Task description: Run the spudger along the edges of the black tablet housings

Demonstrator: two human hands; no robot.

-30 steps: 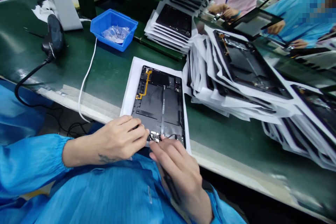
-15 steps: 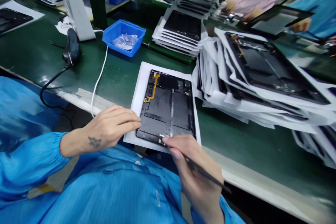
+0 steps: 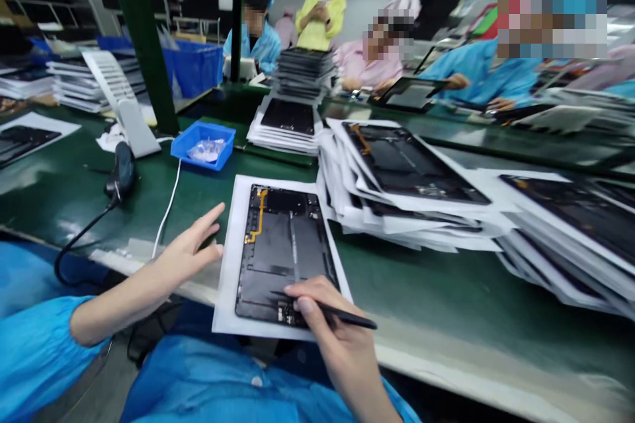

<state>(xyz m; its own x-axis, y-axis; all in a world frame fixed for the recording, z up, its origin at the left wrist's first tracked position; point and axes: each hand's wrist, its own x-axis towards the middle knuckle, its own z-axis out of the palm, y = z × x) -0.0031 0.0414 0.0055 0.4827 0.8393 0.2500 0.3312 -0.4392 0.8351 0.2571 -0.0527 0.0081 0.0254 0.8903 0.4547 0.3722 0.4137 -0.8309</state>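
Observation:
A black tablet housing (image 3: 268, 254) with an orange flex cable (image 3: 260, 215) lies on a white paper sheet (image 3: 225, 304) in front of me. My right hand (image 3: 332, 324) pinches slim black tweezers (image 3: 350, 317), their tip over the housing's near end, close to a small metallic connector part (image 3: 286, 310). My left hand (image 3: 196, 248) hovers just left of the sheet, fingers apart and holding nothing.
Right of the sheet stand stacked housings (image 3: 411, 165) interleaved with paper, and more stacks (image 3: 288, 119) lie behind. A blue bin (image 3: 225, 152) with clear plastic pieces, a white stand (image 3: 124, 112) and a black corded device (image 3: 122, 172) are left. Co-workers sit across the bench.
My left hand has let go of the housing's left edge and moved away to the left, fingers spreading. The tweezers now lie lower in my right hand. The view has tilted up.

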